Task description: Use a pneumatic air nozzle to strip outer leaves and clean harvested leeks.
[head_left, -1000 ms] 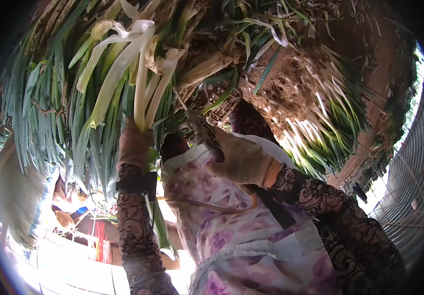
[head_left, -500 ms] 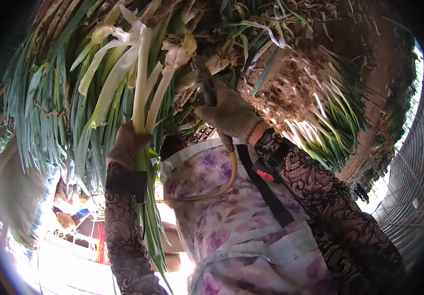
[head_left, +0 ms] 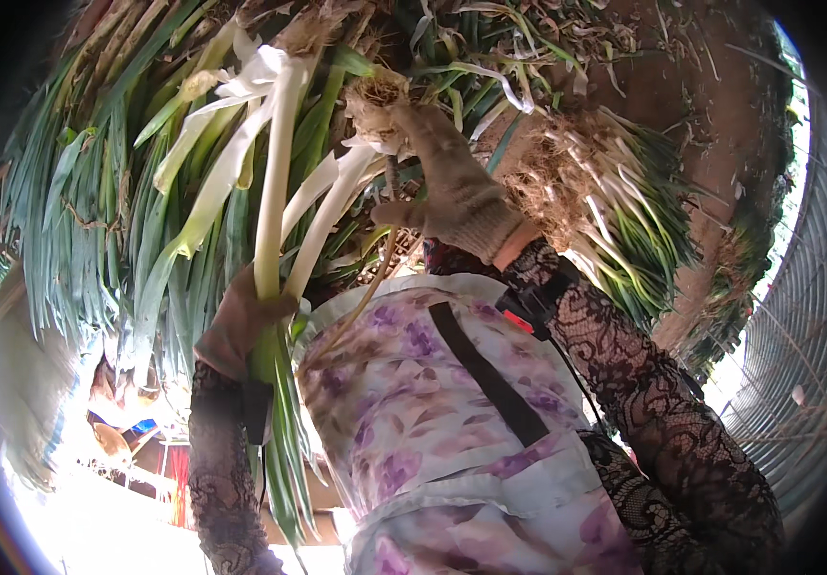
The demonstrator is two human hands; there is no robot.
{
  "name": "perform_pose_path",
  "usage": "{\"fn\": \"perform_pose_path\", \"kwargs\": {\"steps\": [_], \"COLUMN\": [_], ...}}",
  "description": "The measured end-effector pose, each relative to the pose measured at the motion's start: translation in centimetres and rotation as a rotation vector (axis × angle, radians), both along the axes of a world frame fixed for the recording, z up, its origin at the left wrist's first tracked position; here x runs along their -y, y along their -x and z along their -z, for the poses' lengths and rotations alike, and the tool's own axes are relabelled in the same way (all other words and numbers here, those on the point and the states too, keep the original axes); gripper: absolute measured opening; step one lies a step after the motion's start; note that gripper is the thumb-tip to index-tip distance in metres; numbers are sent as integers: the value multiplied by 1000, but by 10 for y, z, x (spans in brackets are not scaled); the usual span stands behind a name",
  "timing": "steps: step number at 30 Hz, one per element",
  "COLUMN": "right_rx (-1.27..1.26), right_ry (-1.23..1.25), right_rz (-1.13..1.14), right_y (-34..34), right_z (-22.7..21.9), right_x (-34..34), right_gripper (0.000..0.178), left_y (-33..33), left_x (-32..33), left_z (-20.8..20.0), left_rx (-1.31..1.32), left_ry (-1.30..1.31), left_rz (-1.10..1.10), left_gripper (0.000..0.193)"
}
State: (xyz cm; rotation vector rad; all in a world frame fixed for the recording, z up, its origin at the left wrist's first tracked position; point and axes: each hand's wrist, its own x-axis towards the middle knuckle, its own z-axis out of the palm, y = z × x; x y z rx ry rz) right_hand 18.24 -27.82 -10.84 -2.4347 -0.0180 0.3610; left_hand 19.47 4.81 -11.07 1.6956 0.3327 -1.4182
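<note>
My left hand (head_left: 241, 326), in a brownish glove, is closed around several long green onions (head_left: 279, 182). Their white stalks point up and away from me, and the green leaves hang below my fist. Loose pale outer skin (head_left: 265, 72) peels off the upper end of one stalk. My gloved right hand (head_left: 457, 187) reaches to the root end (head_left: 375, 105) of another held stalk, its fingertips against it. A tan hose (head_left: 366, 297) runs up to this hand, which grips an air gun (head_left: 391, 177), mostly hidden behind the fingers.
A thick heap of green onions (head_left: 59, 211) fills the left side. To the right, a pile of cleaned onions (head_left: 624, 206) lies with white ends and roots inward. Leafy scraps (head_left: 528, 48) litter the brown ground. Ribbed sheeting (head_left: 797, 374) curves along the far right.
My right hand has moved up and tilted, bringing its fingers to the root end of a stalk. The hose has swung left. My left hand has dropped slightly, still gripping the green onions.
</note>
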Motion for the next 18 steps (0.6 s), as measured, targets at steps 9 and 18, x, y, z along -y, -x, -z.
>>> {"fn": "perform_pose_path", "kwargs": {"steps": [9, 18], "right_rx": [204, 204], "right_ry": [63, 329], "right_rz": [-456, -747], "right_y": [-41, -46], "right_z": [-11, -20], "right_x": [16, 23], "right_gripper": [56, 12], "left_y": [21, 53], "left_x": [16, 29], "left_z": [-61, -97], "left_rx": [-49, -165], "left_ry": [36, 315], "left_rz": [145, -39], "left_gripper": [59, 66]}}
